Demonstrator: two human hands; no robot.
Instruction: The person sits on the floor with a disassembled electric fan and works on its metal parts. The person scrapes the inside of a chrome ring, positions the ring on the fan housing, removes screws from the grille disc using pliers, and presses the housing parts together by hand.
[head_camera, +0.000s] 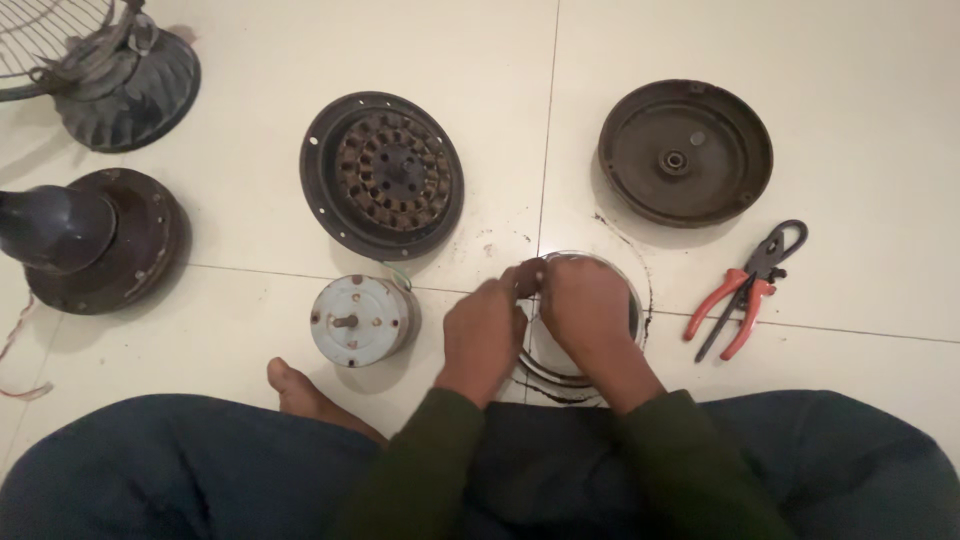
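Item: round metal ring cover (630, 300), lying on floor tiles (860, 90), near centre. L hand (485, 335) and R hand (585, 310) both pinching its far rim, fingers closed on edge. Small grey motor (360, 320) sitting left; red-handled pliers (745, 295) right. Judging: working rim loose; steady grip needed.

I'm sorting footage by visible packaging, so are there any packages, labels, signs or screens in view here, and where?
None in view: no package, label, sign or screen.
Only bare parts lie on the tiled floor: a round dark cover top right, a round plate with a wound core at the centre, a small grey motor, and red-handled pliers on the right.
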